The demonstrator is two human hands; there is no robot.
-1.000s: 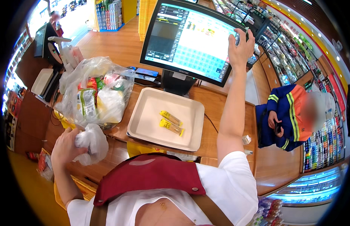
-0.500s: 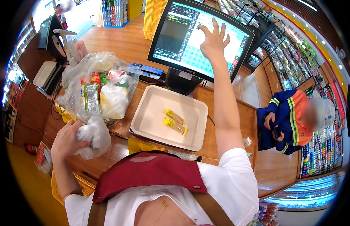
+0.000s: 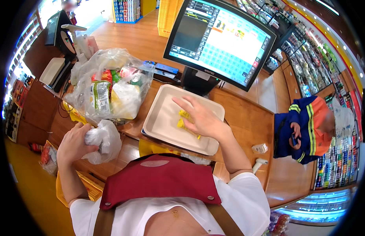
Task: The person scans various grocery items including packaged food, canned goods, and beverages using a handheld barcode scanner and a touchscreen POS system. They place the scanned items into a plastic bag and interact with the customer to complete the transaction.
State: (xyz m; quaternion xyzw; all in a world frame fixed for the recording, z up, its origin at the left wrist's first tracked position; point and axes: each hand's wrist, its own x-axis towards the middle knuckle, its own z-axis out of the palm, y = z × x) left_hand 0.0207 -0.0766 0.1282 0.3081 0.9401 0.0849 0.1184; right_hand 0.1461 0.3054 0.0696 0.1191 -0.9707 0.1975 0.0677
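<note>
Around white bag (image 3: pixel 108 141), curled left hand (image 3: pixel 74 144)

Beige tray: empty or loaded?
Loaded, lightly: yellow packets lie in the tray, partly hidden by the right hand. Can't tell if that hand touches them.

The left hand (image 3: pixel 74 145) has curled fingers; the right hand (image 3: pixel 205 121) is palm down, fingers parted.
</note>
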